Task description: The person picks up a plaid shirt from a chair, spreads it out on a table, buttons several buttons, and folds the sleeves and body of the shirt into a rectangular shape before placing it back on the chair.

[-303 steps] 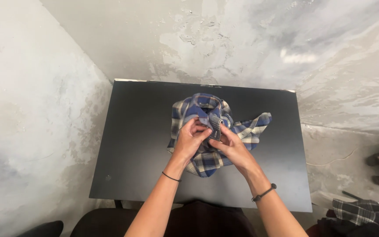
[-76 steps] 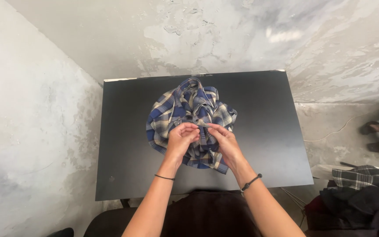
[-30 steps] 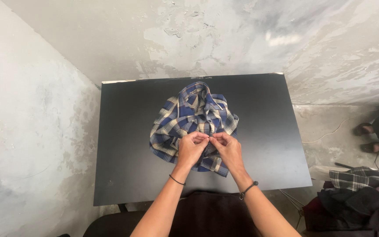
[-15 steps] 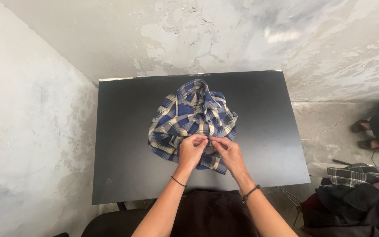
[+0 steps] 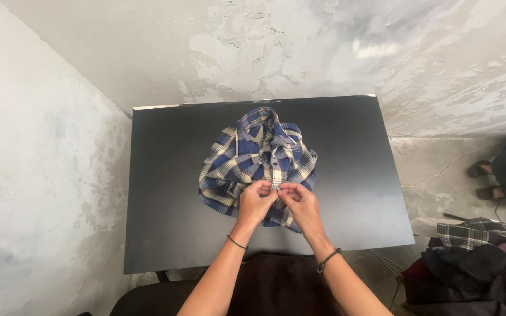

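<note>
While both forearms reach in from the bottom of the view, the left hand [image 5: 255, 203] and the right hand [image 5: 300, 202] meet over the near part of a blue, cream and grey plaid shirt [image 5: 257, 158]. Each hand pinches the fabric along the shirt's front button strip, fingertips almost touching one another, thumbs pressed to forefingers with cloth between them. Whether a button sits in either pinch cannot be told; it is too small to see.

That shirt lies bunched near the middle of the black desk [image 5: 165, 234], collar toward the far edge, a few small buttons showing along the strip above the hands. Its lower hem spreads out under and around both hands.

A thin black band [image 5: 235, 242] circles the left wrist, and a dark cord bracelet [image 5: 328, 260] circles the right.

Off the desk's right side, a heap of dark clothes topped by a grey plaid garment [image 5: 480, 230] sits low on the floor. Farther right, another person's sandalled feet [image 5: 482, 181] stand on the floor.
</note>
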